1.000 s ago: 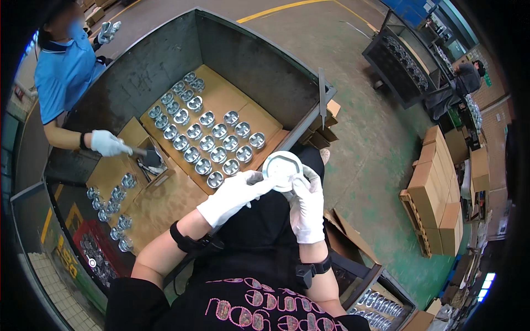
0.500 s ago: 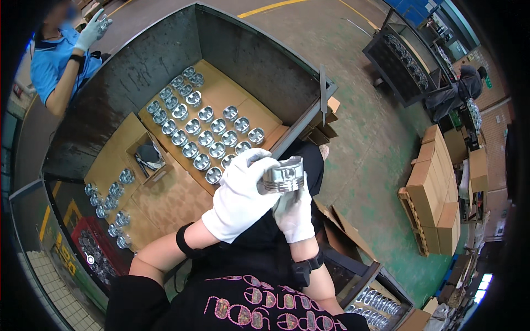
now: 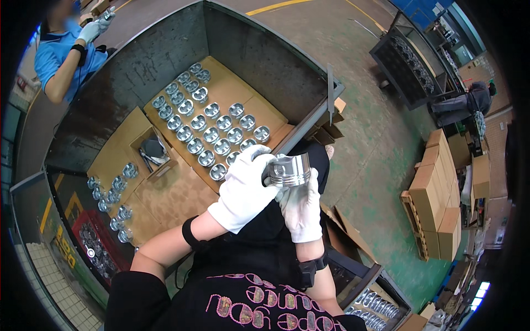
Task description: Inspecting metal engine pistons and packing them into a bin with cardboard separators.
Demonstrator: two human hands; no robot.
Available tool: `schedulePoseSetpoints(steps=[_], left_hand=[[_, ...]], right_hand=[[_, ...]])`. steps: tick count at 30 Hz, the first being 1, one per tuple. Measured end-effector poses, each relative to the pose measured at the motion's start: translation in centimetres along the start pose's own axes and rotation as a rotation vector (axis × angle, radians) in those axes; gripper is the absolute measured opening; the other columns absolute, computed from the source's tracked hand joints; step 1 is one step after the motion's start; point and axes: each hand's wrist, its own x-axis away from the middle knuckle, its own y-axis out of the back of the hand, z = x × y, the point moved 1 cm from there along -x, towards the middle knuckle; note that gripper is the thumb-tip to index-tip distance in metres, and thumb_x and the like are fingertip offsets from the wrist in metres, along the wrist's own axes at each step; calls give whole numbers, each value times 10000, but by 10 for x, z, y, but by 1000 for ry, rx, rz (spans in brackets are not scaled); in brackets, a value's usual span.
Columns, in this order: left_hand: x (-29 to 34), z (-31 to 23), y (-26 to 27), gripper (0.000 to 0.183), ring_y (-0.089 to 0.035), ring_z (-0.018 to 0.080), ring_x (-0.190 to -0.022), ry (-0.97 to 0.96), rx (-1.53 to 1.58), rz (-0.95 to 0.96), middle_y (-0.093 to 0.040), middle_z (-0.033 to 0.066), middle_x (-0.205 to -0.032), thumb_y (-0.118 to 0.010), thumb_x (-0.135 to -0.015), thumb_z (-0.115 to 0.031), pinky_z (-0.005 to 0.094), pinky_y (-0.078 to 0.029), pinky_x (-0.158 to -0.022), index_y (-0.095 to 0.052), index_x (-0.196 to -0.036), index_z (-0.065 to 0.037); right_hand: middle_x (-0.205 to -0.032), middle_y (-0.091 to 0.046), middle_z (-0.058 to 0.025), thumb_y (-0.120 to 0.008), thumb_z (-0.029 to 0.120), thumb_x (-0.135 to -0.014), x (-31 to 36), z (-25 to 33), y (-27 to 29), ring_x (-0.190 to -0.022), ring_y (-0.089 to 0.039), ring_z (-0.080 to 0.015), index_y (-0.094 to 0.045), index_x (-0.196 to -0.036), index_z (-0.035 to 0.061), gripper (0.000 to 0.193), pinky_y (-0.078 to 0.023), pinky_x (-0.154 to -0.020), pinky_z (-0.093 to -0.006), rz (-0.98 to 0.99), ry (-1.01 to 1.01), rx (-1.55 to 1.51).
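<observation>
A shiny metal piston (image 3: 291, 171) is held in front of my body, above the near right corner of a large metal bin. My left hand (image 3: 243, 185), in a white glove, has its fingers and thumb closed round the piston's left side. From below and the right, my white-gloved right hand (image 3: 302, 216) grips it too, with some fingers hidden behind the piston. Ring grooves circle its lower part. Rows of similar pistons (image 3: 222, 146) stand on the cardboard sheet (image 3: 262, 105) in the bin, just beyond my left hand.
The bin's dark wall (image 3: 265, 55) encloses the pistons. A small cardboard box (image 3: 160, 168) with tools sits inside, near a smaller piston group (image 3: 118, 183). A blue-shirted person (image 3: 63, 63) stands beyond at left. Stacked cartons (image 3: 433, 193) are at right; more pistons (image 3: 375, 303) lie at lower right.
The piston has been turned in my hands, so its round pin hole no longer faces me squarely. My right fingers have shifted on it. The other person's hands have come lower.
</observation>
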Motion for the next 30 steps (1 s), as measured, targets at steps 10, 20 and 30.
schedulePoseSetpoints(steps=[10, 20, 30], left_hand=[[-2, -16, 3, 526, -589, 360, -1053, -241, 68, -35, -572, 169, -1164, -829, -609, -132, 417, -483, -899, -610, -1080, -54], [5, -13, -3, 532, -569, 357, -1062, -210, 6, -93, -551, 177, -1164, -817, -637, -104, 410, -475, -904, -576, -1108, -49], [5, 2, -7, 510, -571, 317, -1042, -58, 240, -137, -543, 170, -1136, -725, -732, -35, 379, -477, -909, -497, -1187, 1]], right_hand=[[-1111, -661, -73, -457, 400, -988, 5, -9, 1, -999, -644, -235, -586, -1173, 96, 378, -542, -852, -369, -82, -230, -250], [-1142, -641, -63, -427, 409, -1002, 1, -12, -6, -1067, -606, -208, -589, -1171, 109, 381, -496, -929, -360, -98, -226, -237], [-1167, -520, -38, -562, 89, -950, 1, -20, 0, -1072, -514, -129, -434, -1331, 61, 403, -424, -962, -293, -84, 382, 575]])
